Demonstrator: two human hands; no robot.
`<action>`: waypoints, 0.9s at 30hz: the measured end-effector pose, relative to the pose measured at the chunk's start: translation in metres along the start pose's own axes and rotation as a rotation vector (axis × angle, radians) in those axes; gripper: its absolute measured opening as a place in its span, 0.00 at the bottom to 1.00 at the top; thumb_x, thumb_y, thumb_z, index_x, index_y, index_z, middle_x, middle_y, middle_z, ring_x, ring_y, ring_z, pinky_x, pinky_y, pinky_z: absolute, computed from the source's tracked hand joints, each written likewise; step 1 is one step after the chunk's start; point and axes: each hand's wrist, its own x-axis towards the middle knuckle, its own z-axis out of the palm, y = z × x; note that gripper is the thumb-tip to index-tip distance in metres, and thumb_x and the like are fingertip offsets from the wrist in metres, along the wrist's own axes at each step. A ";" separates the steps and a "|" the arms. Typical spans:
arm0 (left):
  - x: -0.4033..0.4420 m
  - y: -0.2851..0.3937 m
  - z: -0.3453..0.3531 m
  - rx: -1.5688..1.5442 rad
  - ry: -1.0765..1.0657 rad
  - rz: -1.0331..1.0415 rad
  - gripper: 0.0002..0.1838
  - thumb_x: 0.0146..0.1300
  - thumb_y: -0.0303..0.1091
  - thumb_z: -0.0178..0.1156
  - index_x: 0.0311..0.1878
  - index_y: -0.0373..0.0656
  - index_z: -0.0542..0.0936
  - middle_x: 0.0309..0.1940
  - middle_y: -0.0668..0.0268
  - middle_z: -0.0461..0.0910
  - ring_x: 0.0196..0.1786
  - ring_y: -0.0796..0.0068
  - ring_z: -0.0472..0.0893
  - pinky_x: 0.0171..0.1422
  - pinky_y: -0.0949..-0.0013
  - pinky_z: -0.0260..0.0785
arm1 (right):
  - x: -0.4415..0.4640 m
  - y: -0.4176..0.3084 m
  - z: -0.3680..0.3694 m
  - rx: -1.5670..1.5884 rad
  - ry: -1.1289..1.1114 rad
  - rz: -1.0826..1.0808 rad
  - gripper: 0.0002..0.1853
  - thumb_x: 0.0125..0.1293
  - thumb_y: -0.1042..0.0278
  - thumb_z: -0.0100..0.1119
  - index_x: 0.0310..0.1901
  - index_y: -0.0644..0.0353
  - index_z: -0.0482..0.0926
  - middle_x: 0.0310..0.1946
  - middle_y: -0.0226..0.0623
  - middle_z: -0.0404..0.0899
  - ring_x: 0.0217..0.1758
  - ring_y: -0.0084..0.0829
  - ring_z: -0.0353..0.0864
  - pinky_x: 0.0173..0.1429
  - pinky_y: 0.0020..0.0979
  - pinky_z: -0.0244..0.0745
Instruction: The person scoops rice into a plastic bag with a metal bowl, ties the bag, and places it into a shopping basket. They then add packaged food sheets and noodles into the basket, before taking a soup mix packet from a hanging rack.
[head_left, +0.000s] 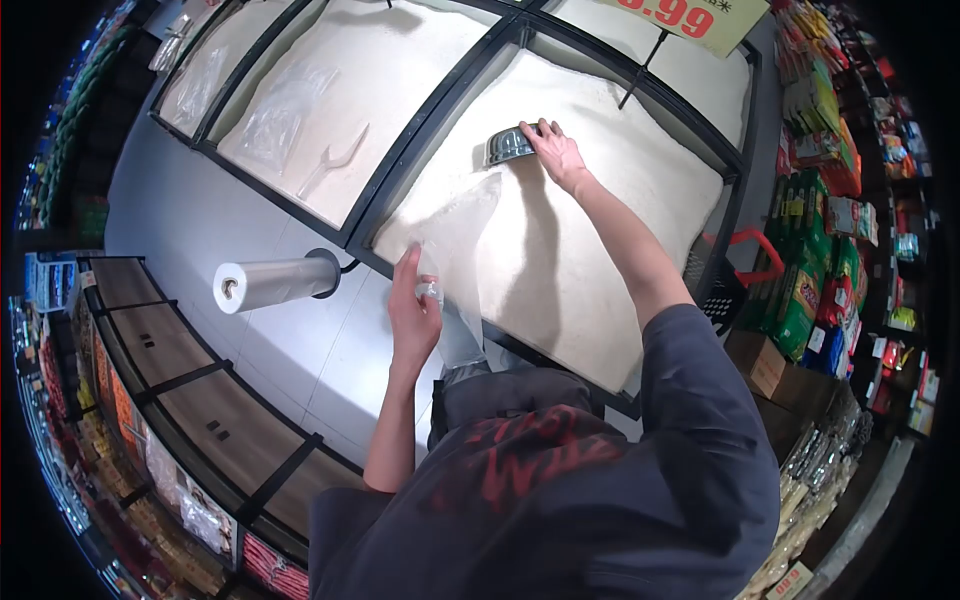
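Observation:
My right hand (556, 152) grips the rim of a shiny metal bowl (510, 146), which is tilted on its side at the surface of the white grains (610, 230) in the black-framed bin. Closer to my body, my left hand (414, 305) has its fingers closed on a clear plastic bag (465, 255). The bag hangs down over the bin's front edge, and its upper part spreads over the grains toward the bowl. What is inside the bag cannot be made out.
Left of my bin, another bin (360, 90) holds pale grains, clear bags and a clear scoop (330, 163). A roll of plastic bags (270, 284) sticks out below it. A price sign (690, 22) stands at the back. Packaged goods (800, 270) line the right.

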 end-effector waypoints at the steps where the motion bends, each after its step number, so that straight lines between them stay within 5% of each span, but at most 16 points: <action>1: -0.001 -0.007 -0.001 -0.009 0.015 -0.010 0.43 0.52 0.07 0.46 0.75 0.44 0.66 0.70 0.57 0.68 0.49 0.70 0.82 0.32 0.77 0.71 | 0.015 -0.007 0.000 -0.008 -0.004 -0.018 0.34 0.65 0.76 0.53 0.73 0.41 0.60 0.61 0.49 0.72 0.61 0.53 0.77 0.50 0.42 0.86; 8: -0.013 -0.032 -0.012 -0.023 0.170 -0.121 0.42 0.53 0.08 0.46 0.75 0.44 0.66 0.70 0.56 0.69 0.50 0.69 0.82 0.34 0.76 0.73 | 0.043 -0.032 0.015 0.074 -0.403 -0.216 0.35 0.66 0.75 0.54 0.73 0.37 0.61 0.65 0.35 0.70 0.61 0.51 0.77 0.65 0.42 0.78; 13: -0.011 -0.024 -0.015 -0.023 0.357 -0.068 0.41 0.52 0.09 0.45 0.74 0.39 0.66 0.72 0.54 0.67 0.49 0.67 0.83 0.36 0.75 0.73 | 0.009 -0.029 0.033 0.062 -0.348 -0.232 0.40 0.65 0.75 0.59 0.74 0.31 0.57 0.69 0.35 0.65 0.70 0.56 0.68 0.66 0.47 0.79; 16: -0.009 -0.010 -0.021 0.018 0.422 0.029 0.39 0.54 0.10 0.46 0.73 0.37 0.66 0.71 0.53 0.67 0.49 0.65 0.84 0.41 0.73 0.76 | -0.037 -0.036 0.048 0.082 -0.371 -0.122 0.41 0.65 0.75 0.58 0.76 0.29 0.55 0.75 0.34 0.57 0.79 0.59 0.54 0.71 0.60 0.71; 18: -0.008 -0.003 -0.020 0.004 0.414 0.053 0.43 0.49 0.09 0.50 0.74 0.36 0.64 0.74 0.55 0.64 0.53 0.63 0.81 0.61 0.63 0.75 | -0.067 -0.045 0.032 0.058 -0.355 -0.088 0.43 0.64 0.76 0.58 0.77 0.30 0.54 0.76 0.37 0.56 0.79 0.61 0.52 0.73 0.61 0.68; 21: -0.003 0.003 -0.020 0.150 0.425 0.118 0.42 0.51 0.10 0.51 0.75 0.37 0.64 0.74 0.54 0.64 0.58 0.61 0.79 0.64 0.62 0.73 | -0.098 -0.044 0.030 0.061 -0.330 -0.076 0.43 0.63 0.76 0.58 0.77 0.32 0.54 0.77 0.39 0.54 0.80 0.61 0.50 0.75 0.61 0.65; 22: -0.001 0.004 -0.018 0.155 0.416 0.128 0.42 0.51 0.10 0.51 0.75 0.37 0.64 0.74 0.54 0.64 0.58 0.61 0.79 0.64 0.62 0.73 | -0.108 -0.039 0.030 0.076 -0.313 -0.086 0.44 0.63 0.77 0.57 0.77 0.32 0.54 0.78 0.40 0.53 0.80 0.62 0.49 0.76 0.61 0.64; 24: 0.005 0.006 -0.013 0.190 0.463 0.262 0.39 0.56 0.13 0.53 0.75 0.39 0.65 0.72 0.54 0.66 0.61 0.63 0.78 0.42 0.72 0.77 | -0.133 -0.034 0.029 0.075 -0.270 -0.078 0.44 0.63 0.77 0.57 0.78 0.33 0.53 0.78 0.40 0.53 0.80 0.62 0.48 0.76 0.60 0.63; 27: 0.012 0.023 -0.004 0.090 0.350 0.156 0.39 0.56 0.12 0.53 0.75 0.39 0.65 0.72 0.55 0.65 0.59 0.65 0.79 0.38 0.76 0.75 | -0.175 -0.027 0.040 0.091 -0.201 -0.068 0.44 0.64 0.79 0.55 0.78 0.33 0.53 0.80 0.40 0.51 0.81 0.61 0.47 0.78 0.59 0.60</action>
